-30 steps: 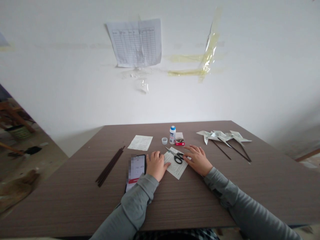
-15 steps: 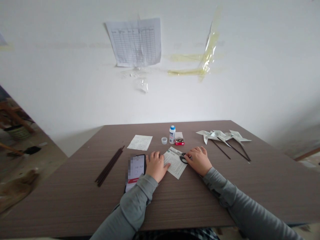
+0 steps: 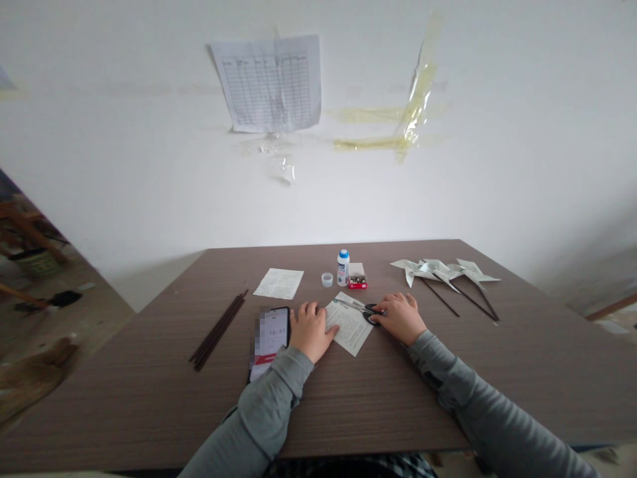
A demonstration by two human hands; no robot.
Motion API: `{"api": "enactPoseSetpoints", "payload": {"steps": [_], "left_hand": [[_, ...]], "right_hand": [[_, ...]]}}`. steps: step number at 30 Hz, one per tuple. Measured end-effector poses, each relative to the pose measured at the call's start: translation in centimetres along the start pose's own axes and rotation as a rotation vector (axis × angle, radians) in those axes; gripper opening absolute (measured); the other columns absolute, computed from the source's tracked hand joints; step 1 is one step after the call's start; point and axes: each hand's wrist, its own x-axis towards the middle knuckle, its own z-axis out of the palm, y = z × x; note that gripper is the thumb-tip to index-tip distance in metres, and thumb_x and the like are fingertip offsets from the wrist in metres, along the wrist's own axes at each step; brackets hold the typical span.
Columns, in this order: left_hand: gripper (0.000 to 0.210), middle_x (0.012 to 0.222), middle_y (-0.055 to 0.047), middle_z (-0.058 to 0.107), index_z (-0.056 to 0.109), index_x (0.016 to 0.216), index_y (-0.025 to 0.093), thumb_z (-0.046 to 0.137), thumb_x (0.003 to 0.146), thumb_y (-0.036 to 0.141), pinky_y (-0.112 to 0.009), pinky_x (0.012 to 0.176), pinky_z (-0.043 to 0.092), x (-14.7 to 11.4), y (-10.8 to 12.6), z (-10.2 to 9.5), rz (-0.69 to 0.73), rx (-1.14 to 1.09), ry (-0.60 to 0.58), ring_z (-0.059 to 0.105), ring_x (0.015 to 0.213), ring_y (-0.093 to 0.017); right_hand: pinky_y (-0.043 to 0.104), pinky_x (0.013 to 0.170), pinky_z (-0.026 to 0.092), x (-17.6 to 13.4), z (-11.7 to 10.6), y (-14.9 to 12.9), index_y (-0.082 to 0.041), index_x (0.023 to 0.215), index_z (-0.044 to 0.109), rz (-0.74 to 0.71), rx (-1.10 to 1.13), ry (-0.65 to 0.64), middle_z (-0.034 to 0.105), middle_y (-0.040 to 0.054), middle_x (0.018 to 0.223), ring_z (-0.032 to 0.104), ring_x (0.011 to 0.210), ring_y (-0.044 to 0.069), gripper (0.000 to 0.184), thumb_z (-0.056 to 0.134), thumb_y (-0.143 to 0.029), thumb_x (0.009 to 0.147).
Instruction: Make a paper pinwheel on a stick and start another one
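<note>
My left hand (image 3: 311, 332) lies with its fingers spread on the left edge of a printed square of paper (image 3: 351, 335); its thumb points across the sheet. Black-handled scissors (image 3: 372, 314) rest over the upper right of that sheet, blades pointing left. My right hand (image 3: 401, 317) has its fingers closed at the scissors' handles, partly hiding them. Just left of my left hand is a phone (image 3: 271, 338) showing a clock, with part of its screen blurred out.
Beyond the paper stand a white bottle with blue cap (image 3: 343, 269), a small clear cup (image 3: 327, 280) and a red box of small metal pieces (image 3: 357, 283). Another paper sheet (image 3: 279, 284) and brown sticks (image 3: 219, 332) lie left. Paper pinwheels (image 3: 430, 269) on sticks lie right.
My right hand has shifted slightly right, and the scissors' handles have moved with it. My left hand and the paper have stayed in place.
</note>
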Motion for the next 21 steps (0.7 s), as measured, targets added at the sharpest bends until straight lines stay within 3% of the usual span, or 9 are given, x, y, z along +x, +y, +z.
{"api": "enactPoseSetpoints", "payload": {"steps": [6, 13, 21], "left_hand": [[0.044, 0.181, -0.024, 0.078, 0.093, 0.156, 0.025, 0.085, 0.114, 0.038, -0.078, 0.152, 0.047, 0.0, -0.1, -0.4, -0.014, 0.005, -0.033, 0.062, 0.175, -0.053], [0.048, 0.184, -0.026, 0.075, 0.091, 0.157, 0.021, 0.085, 0.114, 0.040, -0.082, 0.154, 0.043, 0.0, 0.0, -0.6, -0.031, 0.002, -0.051, 0.060, 0.178, -0.054], [0.037, 0.174, -0.026, 0.080, 0.090, 0.146, 0.024, 0.090, 0.110, 0.035, -0.082, 0.148, 0.048, 0.2, -0.5, 0.2, 0.010, -0.024, 0.027, 0.064, 0.169, -0.054]], "right_hand": [[0.078, 0.146, 0.045, -0.2, 0.4, 0.3, -0.034, 0.117, 0.105, -0.013, 0.016, 0.044, 0.098, 0.0124, 0.133, 0.079, 0.150, 0.045, 0.021, 0.086, -0.028, 0.110], [0.077, 0.146, 0.048, 0.0, 0.6, 0.6, -0.027, 0.127, 0.102, 0.030, 0.077, 0.120, 0.098, 0.0160, 0.137, 0.080, 0.149, 0.044, 0.027, 0.082, -0.018, 0.110], [0.068, 0.137, 0.056, 0.2, 1.4, 0.8, -0.030, 0.128, 0.103, 0.028, 0.121, 0.155, 0.099, 0.0119, 0.134, 0.081, 0.148, 0.045, 0.032, 0.086, -0.030, 0.101]]}}
